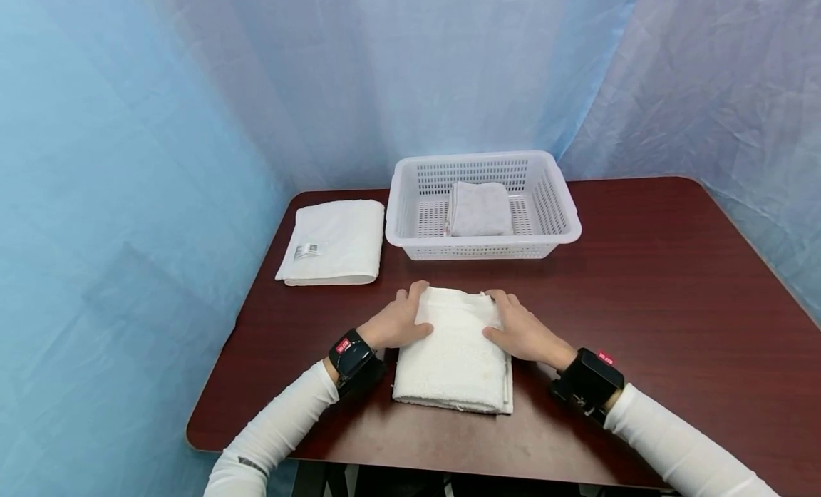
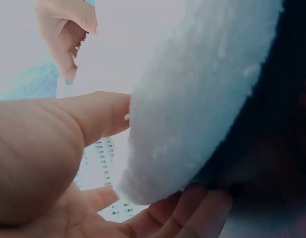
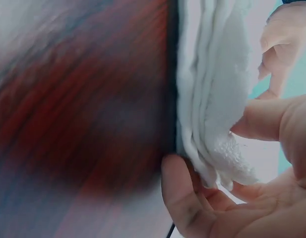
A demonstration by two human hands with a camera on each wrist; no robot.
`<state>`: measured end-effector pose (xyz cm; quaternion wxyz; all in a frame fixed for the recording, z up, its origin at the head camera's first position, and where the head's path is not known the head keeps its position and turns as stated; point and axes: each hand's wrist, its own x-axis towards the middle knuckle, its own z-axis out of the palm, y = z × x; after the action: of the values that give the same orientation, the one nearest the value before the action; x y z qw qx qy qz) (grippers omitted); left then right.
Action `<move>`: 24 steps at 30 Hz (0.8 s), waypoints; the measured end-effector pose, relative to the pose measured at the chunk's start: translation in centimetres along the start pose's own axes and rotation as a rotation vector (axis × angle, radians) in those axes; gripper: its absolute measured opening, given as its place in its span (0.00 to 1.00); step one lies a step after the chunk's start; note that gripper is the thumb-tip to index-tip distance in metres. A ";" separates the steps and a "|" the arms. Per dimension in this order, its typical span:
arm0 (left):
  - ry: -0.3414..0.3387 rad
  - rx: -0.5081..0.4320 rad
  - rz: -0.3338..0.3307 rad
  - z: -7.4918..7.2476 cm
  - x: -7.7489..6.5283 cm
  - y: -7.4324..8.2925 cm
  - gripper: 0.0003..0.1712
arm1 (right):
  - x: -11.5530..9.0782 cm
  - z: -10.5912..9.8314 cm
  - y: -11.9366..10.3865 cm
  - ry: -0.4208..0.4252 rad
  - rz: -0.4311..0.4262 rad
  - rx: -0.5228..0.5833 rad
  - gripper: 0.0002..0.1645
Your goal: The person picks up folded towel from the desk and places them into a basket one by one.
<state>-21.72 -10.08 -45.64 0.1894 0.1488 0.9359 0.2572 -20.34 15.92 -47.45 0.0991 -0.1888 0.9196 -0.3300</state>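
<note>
At lower centre, the folded towel point(image 1: 457, 369) lies between the left hand point(image 1: 398, 324) and right hand point(image 1: 522, 329), long axis running up the frame; both pinch its sides toward the top.

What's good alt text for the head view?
A person's left hand and right hand hold the sides of a folded white towel on a brown table. Behind it, a white plastic basket holds a smaller folded cloth; a second towel, folded and white, lies left of the basket.
</note>
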 end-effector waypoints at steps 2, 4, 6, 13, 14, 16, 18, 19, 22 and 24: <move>0.002 -0.018 0.022 0.0 0.0 -0.1 0.46 | 0.1 0.1 0.0 0.007 -0.008 0.023 0.36; 0.003 -0.040 0.039 0.0 0.0 -0.1 0.45 | 0.3 0.2 0.1 0.011 -0.011 0.040 0.37; 0.001 -0.076 0.057 -0.1 0.0 -0.1 0.45 | 0.4 0.3 0.2 0.008 -0.011 0.058 0.39; 0.007 -0.128 0.115 0.0 -0.3 0.0 0.43 | 0.7 -0.3 0.3 -0.055 0.018 0.059 0.42; 0.011 -0.124 0.122 0.0 -0.2 0.0 0.43 | 0.8 -0.3 0.3 -0.060 0.016 0.052 0.41; 0.018 -0.117 0.130 0.1 -0.2 0.0 0.43 | 0.8 -0.4 0.3 -0.060 0.005 0.050 0.39; 0.023 -0.109 0.131 0.2 -0.2 0.0 0.44 | 0.9 -0.3 0.2 -0.052 0.000 0.054 0.38; 0.026 -0.104 0.130 0.2 -0.2 0.0 0.44 | 0.9 -0.3 0.2 -0.047 0.003 0.065 0.38; 0.028 -0.103 0.121 0.2 -0.2 -0.1 0.44 | 0.9 -0.3 0.1 -0.045 0.011 0.087 0.38; 0.020 -0.106 0.120 0.0 -0.3 -0.2 0.45 | 1.0 -0.3 0.2 -0.043 -0.001 0.088 0.38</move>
<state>-21.51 -10.36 -45.69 0.1721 0.1918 0.9121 0.3187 -21.34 15.79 -47.41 0.1268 -0.1918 0.9018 -0.3658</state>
